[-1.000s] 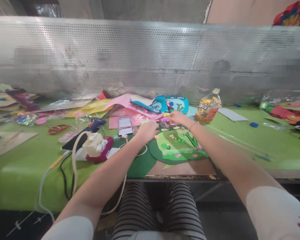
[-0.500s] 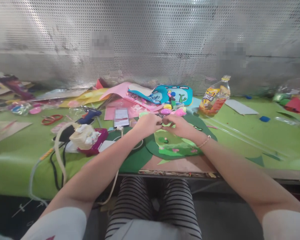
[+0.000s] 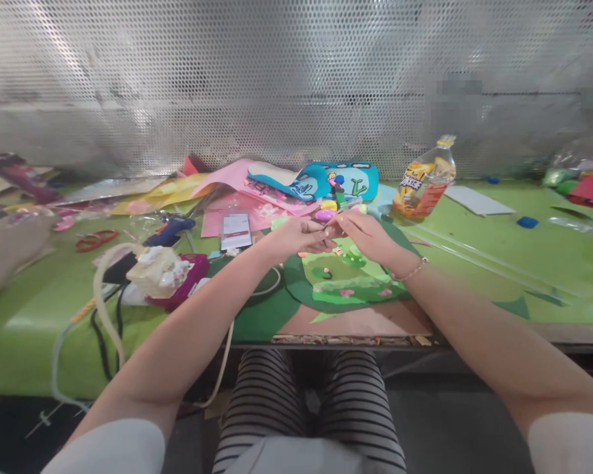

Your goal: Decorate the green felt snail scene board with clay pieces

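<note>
My left hand and my right hand meet fingertip to fingertip, both with fingers pinched together. Whatever lies between them is too small to make out. Beneath them is a green craft picture with light and dark green layers, pink flower shapes and a small dark curl, lying on a dark green sheet. Just beyond my fingers are a purple lump and a yellow lump, perhaps modelling clay. A blue craft panel with figures on it lies behind those.
A drink bottle stands right of my hands. To the left are a phone, a glue gun, orange-handled scissors, and a cream-and-magenta block among cables. Another person's hand rests at far left. A perforated metal panel rises behind.
My hands have shifted slightly, with the left fingers now more stretched beneath the right. Another person's hand has come into view at far left. The view has moved a little.
</note>
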`<control>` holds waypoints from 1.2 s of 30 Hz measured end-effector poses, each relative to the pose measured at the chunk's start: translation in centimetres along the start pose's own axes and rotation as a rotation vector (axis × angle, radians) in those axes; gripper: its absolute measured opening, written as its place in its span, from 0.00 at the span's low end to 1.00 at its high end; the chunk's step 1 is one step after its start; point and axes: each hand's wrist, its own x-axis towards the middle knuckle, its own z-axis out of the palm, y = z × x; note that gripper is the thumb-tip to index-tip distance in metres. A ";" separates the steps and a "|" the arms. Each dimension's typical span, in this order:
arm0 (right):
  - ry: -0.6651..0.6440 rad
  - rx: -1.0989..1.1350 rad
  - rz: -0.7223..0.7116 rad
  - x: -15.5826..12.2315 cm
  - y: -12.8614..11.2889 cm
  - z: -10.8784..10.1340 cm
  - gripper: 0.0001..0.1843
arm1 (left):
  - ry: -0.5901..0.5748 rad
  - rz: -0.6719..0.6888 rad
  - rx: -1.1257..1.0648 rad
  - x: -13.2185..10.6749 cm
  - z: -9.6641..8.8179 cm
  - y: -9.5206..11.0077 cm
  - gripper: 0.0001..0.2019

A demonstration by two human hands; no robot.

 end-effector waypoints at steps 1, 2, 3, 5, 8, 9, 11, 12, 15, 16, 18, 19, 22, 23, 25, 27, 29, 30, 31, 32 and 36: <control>0.000 0.048 0.019 0.0 0.0 0.1 0.23 | -0.009 -0.019 -0.053 -0.1 0.0 0.1 0.10; -0.003 0.092 0.032 0.0 -0.1 0.3 0.23 | -0.013 -0.036 -0.091 -0.2 0.0 0.1 0.09; -0.013 0.132 0.038 -0.1 -0.1 0.4 0.24 | -0.010 -0.049 -0.118 -0.2 -0.1 0.1 0.10; -0.042 0.206 0.045 -0.1 -0.2 0.7 0.26 | 0.001 -0.068 -0.155 -0.2 -0.2 0.1 0.14; -0.077 0.276 0.063 -0.2 -0.2 1.0 0.28 | 0.027 -0.070 -0.218 -0.1 -0.3 -0.1 0.21; -0.087 0.289 0.072 -0.2 -0.2 1.1 0.28 | 0.035 -0.067 -0.240 -0.1 -0.3 -0.1 0.22; -0.114 0.311 0.088 -0.2 -0.3 1.1 0.29 | 0.043 -0.060 -0.297 0.0 -0.4 -0.2 0.21; -0.123 0.323 0.095 -0.2 -0.3 1.1 0.29 | 0.040 -0.056 -0.325 0.0 -0.5 -0.2 0.20; -0.119 0.345 0.115 -0.3 -0.4 1.1 0.29 | -0.005 -0.060 -0.361 -0.1 -0.6 -0.2 0.15; -0.110 0.346 0.122 -0.3 -0.5 1.1 0.28 | -0.030 -0.066 -0.366 -0.2 -0.7 -0.2 0.13; -0.088 0.338 0.142 -0.3 -0.6 1.1 0.28 | -0.081 -0.064 -0.389 -0.2 -0.7 -0.1 0.10; -0.079 0.336 0.153 -0.3 -0.7 1.1 0.27 | -0.101 -0.058 -0.410 -0.3 -0.7 0.0 0.09; -0.063 0.375 0.191 -0.3 -0.8 1.0 0.27 | -0.139 -0.058 -0.478 -0.2 -0.7 0.2 0.09; -0.067 0.398 0.202 -0.3 -0.8 1.0 0.28 | -0.138 -0.065 -0.499 -0.1 -0.8 0.2 0.09; -0.086 0.444 0.212 -0.3 -0.8 1.1 0.28 | -0.098 -0.081 -0.532 -0.1 -0.9 0.2 0.07; -0.107 0.490 0.202 -0.4 -0.7 1.1 0.28 | -0.019 -0.095 -0.545 0.0 -1.0 0.2 0.05; -0.123 0.528 0.183 -0.4 -0.7 1.2 0.27 | 0.045 -0.104 -0.545 -0.1 -1.0 0.1 0.11; -0.132 0.540 0.176 -0.4 -0.7 1.2 0.28 | 0.065 -0.101 -0.539 -0.1 -1.0 0.2 0.15; -0.141 0.543 0.172 -0.4 -0.7 1.2 0.28 | 0.076 -0.096 -0.529 -0.2 -1.0 0.2 0.18; -0.150 0.540 0.171 -0.4 -0.7 1.2 0.28 | 0.082 -0.091 -0.517 -0.2 -0.9 0.2 0.21; -0.162 0.539 0.169 -0.4 -0.6 1.2 0.28 | 0.080 -0.097 -0.490 -0.2 -0.9 0.3 0.22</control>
